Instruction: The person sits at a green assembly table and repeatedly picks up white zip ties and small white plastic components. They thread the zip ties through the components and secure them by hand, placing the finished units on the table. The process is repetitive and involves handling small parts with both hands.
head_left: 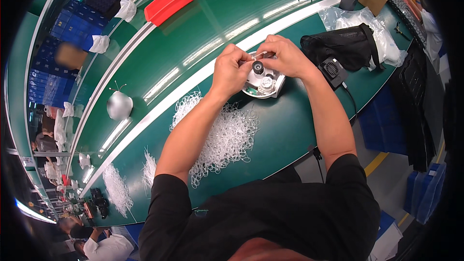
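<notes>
A round white device housing rests on the green bench in front of me. A black ribbed cylinder stands up in it, with a white round motor-like part beside it and a bit of green board at its edge. My left hand is closed in a pinch at the housing's far left side. Opposite it, my right hand pinches at the far right side. Between the fingertips a thin white strip shows; its ends are hidden by the fingers.
Left of the housing lies a heap of thin white loops, with smaller heaps farther left. A black mesh bag, clear plastic bags and a black fan box are at right. A red bin stands beyond the metal rail.
</notes>
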Demonstrator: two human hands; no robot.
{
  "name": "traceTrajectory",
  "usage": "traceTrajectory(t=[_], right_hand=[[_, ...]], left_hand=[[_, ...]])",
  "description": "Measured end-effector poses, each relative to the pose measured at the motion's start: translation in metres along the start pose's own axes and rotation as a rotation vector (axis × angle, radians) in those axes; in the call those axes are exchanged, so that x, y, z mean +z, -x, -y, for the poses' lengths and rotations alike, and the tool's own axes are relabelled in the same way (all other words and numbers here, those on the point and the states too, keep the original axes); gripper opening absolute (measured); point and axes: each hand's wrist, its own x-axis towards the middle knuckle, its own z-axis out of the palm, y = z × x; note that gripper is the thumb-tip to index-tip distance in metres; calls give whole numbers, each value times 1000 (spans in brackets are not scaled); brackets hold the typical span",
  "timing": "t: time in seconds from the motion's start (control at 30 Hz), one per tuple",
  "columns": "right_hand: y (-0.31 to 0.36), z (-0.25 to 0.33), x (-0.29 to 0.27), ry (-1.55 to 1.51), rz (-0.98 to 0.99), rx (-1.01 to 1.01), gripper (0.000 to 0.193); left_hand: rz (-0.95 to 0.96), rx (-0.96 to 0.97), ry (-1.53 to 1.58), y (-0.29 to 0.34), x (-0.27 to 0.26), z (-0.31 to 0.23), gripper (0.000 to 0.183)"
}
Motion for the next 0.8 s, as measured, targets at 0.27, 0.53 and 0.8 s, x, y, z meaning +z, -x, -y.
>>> traceTrajectory(t=[0.27,0.53,0.8], right_hand=[[3,-4,-5,-28,88,13,20],[-2,-21,11,-534,-536,267,36],[-4,-30,48,-490,-498,366,27]], left_hand=[[-21,-169,-31,3,-16,4,10],[415,-579,416,5,-33,5,36],[-165,-616,761,-44,-68,46,29]])
